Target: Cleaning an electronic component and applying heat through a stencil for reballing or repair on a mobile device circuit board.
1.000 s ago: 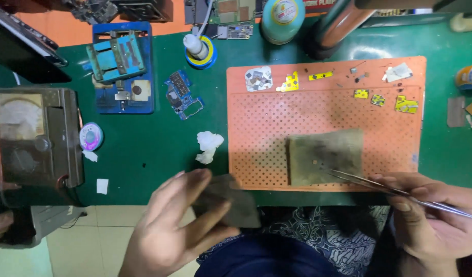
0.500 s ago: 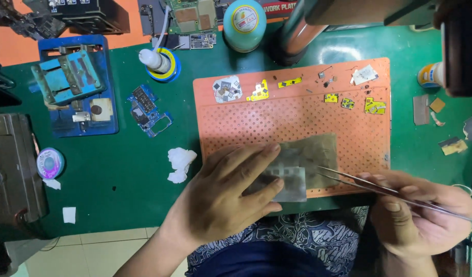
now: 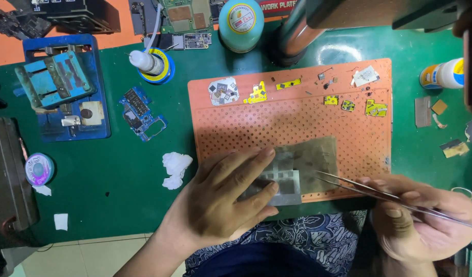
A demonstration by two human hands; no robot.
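While my left hand [image 3: 220, 202] lies flat with fingers spread, pinning the thin metal stencil [image 3: 283, 183] on the near edge of the orange mat [image 3: 297, 118], I'd guess any slip shifts it out of line. My right hand [image 3: 425, 220] pinches tweezers [image 3: 369, 191] closed, tips just over the stencil, so a jab could scratch it.

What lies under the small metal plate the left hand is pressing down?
The metal plate lies partly on a larger grey sheet, which rests on the orange perforated mat. The left hand covers the plate's left part; anything directly beneath the plate is hidden.
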